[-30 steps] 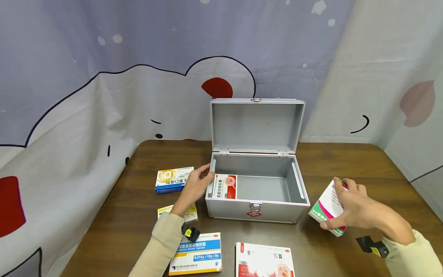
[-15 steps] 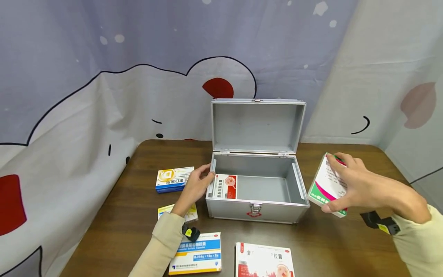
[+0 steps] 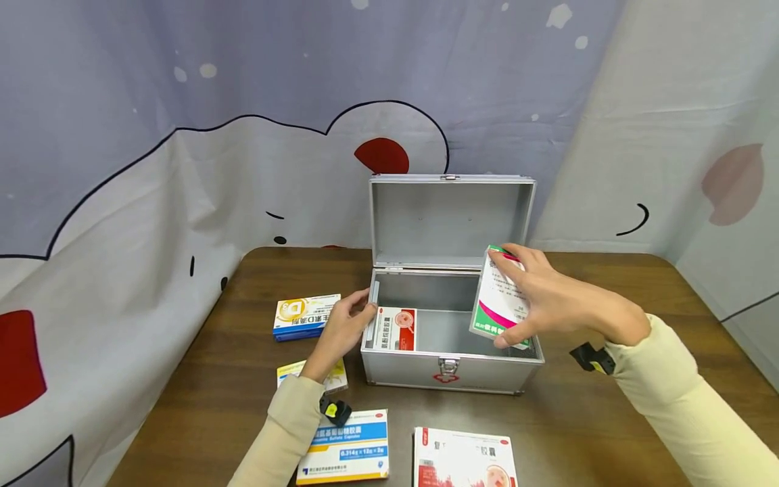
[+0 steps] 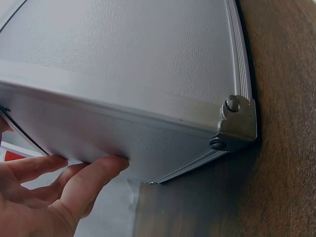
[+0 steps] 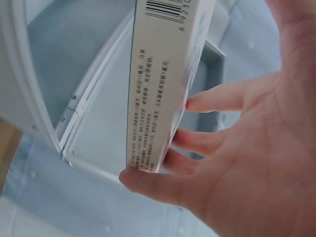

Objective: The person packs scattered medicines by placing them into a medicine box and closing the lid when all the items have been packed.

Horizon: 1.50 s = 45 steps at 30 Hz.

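Note:
My right hand (image 3: 541,291) grips a white medicine box (image 3: 496,301) with green and pink bands, tilted over the right part of an open silver first-aid case (image 3: 389,368). In the right wrist view, the thumb lies at the box's lower end (image 5: 153,98) and the fingers along its side. My left hand (image 3: 345,328) touches the case's left side near the rim; the left wrist view shows fingertips (image 4: 116,162) against the outer wall. Inside the case, at the left, stands a white-and-red medicine box (image 3: 395,329).
Left of the case lies a blue-and-white vitamin D box (image 3: 298,316). A yellow-and-white box (image 3: 337,379) is partly hidden by the left forearm. In front are a blue-and-white capsule box (image 3: 353,453) and a white-and-red box (image 3: 465,456). The raised lid (image 3: 450,223) stands behind.
My right hand has lifted the green-and-pink medicine box from right of the case and carried it left, over the case's opening. The left hand has stayed at the case's side.

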Motion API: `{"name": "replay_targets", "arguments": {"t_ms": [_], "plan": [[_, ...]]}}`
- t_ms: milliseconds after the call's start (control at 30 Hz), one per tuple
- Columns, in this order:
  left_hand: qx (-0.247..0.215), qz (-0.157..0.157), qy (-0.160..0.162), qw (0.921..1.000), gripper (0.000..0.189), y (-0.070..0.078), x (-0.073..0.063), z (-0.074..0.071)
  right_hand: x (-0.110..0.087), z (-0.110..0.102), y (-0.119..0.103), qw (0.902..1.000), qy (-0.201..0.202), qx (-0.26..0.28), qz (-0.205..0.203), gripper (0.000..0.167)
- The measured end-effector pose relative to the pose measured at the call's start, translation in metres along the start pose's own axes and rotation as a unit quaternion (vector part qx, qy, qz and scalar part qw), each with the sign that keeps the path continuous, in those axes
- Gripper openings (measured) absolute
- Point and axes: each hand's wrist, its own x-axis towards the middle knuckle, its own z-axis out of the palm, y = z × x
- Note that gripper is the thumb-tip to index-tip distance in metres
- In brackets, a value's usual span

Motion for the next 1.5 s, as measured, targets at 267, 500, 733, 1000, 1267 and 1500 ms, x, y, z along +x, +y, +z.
{"name": "replay_targets", "arguments": {"t_ms": [267, 500, 733, 1000, 1267, 1500], "plan": [[0.005, -0.01, -0.005, 0.9999, 0.045, 0.001, -0.001, -0.001, 0.026, 0.013, -0.006, 0.998, -0.055, -0.004, -0.031, 0.117], [0.004, -0.011, -0.006, 0.9999, 0.046, 0.0, -0.002, -0.001, 0.041, 0.022, -0.007, 0.992, -0.126, -0.004, -0.013, 0.117], [0.007, -0.001, -0.003, 1.0, 0.045, -0.001, -0.001, 0.0, 0.052, 0.024, -0.008, 0.9888, -0.148, -0.001, -0.02, 0.118], [0.01, -0.003, 0.0, 0.9999, 0.044, 0.001, 0.0, 0.003, 0.057, 0.031, -0.01, 0.9885, -0.149, 0.002, -0.023, 0.112], [0.016, 0.0, 0.007, 0.9999, 0.042, 0.003, 0.0, 0.005, 0.063, 0.035, -0.005, 0.9775, -0.209, 0.028, -0.011, 0.095], [0.015, -0.004, 0.006, 0.9999, 0.042, 0.002, 0.001, 0.006, 0.073, 0.04, 0.001, 0.9635, -0.267, 0.016, -0.007, 0.09]]}}
